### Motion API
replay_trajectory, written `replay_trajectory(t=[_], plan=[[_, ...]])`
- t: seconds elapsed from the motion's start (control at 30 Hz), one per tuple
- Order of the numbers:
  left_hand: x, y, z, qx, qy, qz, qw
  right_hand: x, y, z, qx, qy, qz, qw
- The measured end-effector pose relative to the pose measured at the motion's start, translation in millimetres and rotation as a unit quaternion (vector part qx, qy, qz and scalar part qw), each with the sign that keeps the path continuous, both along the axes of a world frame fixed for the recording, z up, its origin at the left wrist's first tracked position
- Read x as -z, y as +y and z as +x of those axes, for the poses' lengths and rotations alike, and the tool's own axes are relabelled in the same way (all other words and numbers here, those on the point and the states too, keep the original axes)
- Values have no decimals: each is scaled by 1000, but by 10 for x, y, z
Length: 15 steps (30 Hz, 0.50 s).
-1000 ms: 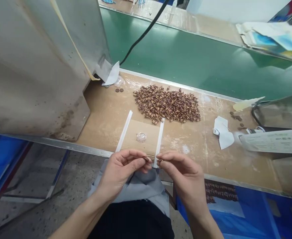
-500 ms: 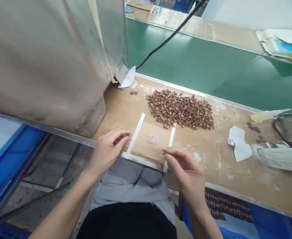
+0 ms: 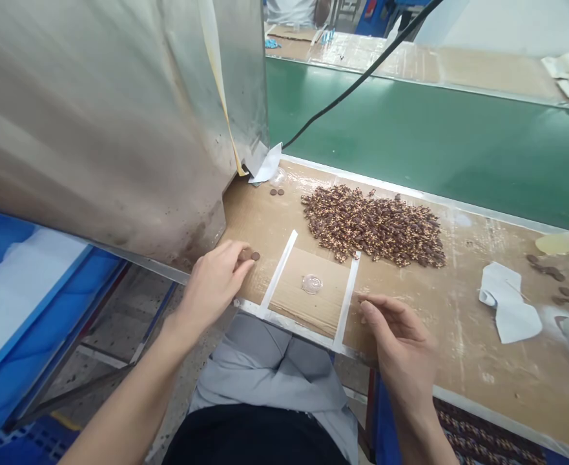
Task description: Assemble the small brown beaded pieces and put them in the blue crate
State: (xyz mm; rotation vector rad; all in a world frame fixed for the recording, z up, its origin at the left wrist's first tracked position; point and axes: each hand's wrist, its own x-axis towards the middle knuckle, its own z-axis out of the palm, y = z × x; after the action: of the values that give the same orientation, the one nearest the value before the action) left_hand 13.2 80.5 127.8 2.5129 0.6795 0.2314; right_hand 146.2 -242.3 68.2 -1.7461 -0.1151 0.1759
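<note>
My left hand (image 3: 214,284) rests on the wooden bench top (image 3: 463,361), its fingertips at a small brown disc (image 3: 255,256) with a second disc partly under them. My right hand (image 3: 403,332) hovers beside a white strip (image 3: 346,302), thumb and forefinger together, and nothing shows between them. Between my hands lies a cardboard sheet (image 3: 289,307) with a clear round piece (image 3: 312,284) on it. A second white strip (image 3: 278,270) edges its left side. Beyond it spreads a large pile of brown-and-gold small parts (image 3: 371,226).
A large dented metal housing (image 3: 95,116) looms at left. Behind the bench runs a green conveyor belt (image 3: 434,142), with a black cable (image 3: 362,77) above it. A crumpled white cloth (image 3: 509,303) and several brown discs (image 3: 548,274) lie at right.
My hands have moved apart from their pinch at the board's near edge. The left hand is now down on the bench by the discs, and the right has shifted right.
</note>
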Motion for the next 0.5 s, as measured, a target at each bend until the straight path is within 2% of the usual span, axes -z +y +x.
replay_trajectory(t=[0.2, 0.37, 0.5], plan=[[-34, -15, 285, 31, 93, 99, 990, -5, -9, -3, -13, -5, -2, 1000], [-94, -39, 254, 32, 128, 109, 985, -52, 43, -31, -11, -4, -2, 1000], [-60, -6, 317, 60, 104, 97, 988, -39, -84, -21, -3, -2, -11, 1000]])
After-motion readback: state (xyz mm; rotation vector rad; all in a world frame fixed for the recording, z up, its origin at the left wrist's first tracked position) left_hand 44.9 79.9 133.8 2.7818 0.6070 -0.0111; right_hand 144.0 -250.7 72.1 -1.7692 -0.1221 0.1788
